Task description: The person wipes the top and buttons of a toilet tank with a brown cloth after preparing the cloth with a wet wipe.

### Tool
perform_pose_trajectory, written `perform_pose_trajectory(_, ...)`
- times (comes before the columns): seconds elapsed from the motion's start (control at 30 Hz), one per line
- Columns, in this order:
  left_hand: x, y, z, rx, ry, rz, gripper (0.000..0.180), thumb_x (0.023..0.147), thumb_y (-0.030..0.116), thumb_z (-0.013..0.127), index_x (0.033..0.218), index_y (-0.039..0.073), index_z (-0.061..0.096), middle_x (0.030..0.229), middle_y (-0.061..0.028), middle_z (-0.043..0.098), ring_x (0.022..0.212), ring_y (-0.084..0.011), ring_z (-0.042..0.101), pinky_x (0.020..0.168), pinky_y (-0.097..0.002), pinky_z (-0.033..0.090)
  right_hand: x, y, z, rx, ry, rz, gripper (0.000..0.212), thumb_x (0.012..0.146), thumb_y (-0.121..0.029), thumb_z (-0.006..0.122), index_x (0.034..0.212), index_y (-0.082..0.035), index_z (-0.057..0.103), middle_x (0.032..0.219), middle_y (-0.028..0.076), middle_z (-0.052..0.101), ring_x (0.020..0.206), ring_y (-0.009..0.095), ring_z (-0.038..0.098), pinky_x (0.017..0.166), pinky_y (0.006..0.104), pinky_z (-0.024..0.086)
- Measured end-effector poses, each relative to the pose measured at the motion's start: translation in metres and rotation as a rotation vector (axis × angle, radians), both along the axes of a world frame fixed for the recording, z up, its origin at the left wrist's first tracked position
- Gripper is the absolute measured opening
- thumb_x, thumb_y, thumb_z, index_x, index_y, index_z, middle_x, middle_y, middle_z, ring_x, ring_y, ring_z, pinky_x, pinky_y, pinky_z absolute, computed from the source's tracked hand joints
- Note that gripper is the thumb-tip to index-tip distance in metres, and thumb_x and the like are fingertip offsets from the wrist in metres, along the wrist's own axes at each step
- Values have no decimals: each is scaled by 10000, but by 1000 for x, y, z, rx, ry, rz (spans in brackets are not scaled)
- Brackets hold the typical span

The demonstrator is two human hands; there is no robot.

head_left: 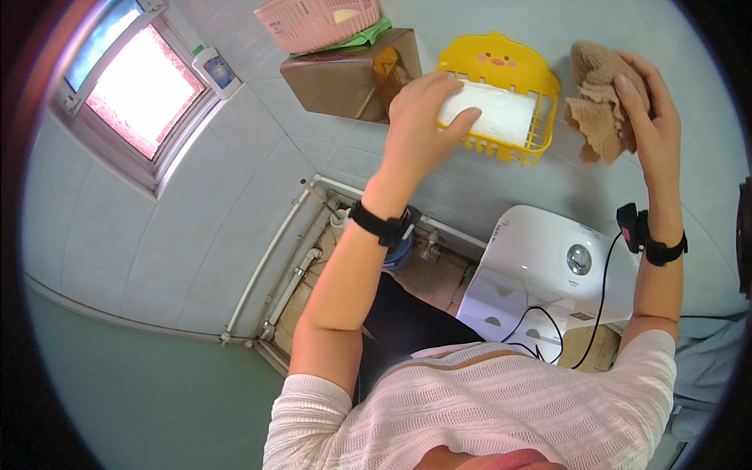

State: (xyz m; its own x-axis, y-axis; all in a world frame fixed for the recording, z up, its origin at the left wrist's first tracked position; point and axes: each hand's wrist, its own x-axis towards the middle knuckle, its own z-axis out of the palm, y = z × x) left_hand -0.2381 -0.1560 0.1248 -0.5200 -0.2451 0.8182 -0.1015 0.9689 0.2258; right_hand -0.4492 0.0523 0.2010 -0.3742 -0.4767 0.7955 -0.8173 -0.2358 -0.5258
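Left grip [425, 116] pinches a flat, rectangular white pack [505, 113] — right grip [660, 125] clutches crumpled, fuzzy brown cloth [599, 106].

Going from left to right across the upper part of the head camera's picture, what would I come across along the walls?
Window → white bottle with a green cap → brown box → yellow basket with a cartoon face → crumpled brown cloth.
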Motion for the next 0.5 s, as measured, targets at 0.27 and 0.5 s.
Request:
perform_pose_trajectory(0.27,6,21,-18,-127,8,49,658,683,243,802,1264,90,535,1310,-162,497,1130,-363,498,946,-450,402,22,-91,6,191,869,-13,357,843,-39,563,1191,-108,600,1246,115,559,1144,318,517,974,374,427)
perform_pose_trajectory(0.5,12,11,-18,-72,-105,98,618,728,168,768,1295,131,525,1338,-139,500,1066,-342,537,898,-403,454,13,-80,-4,273,620,-28,291,797,-56,532,1066,-56,645,1137,117,584,998,343,550,884,394,446)
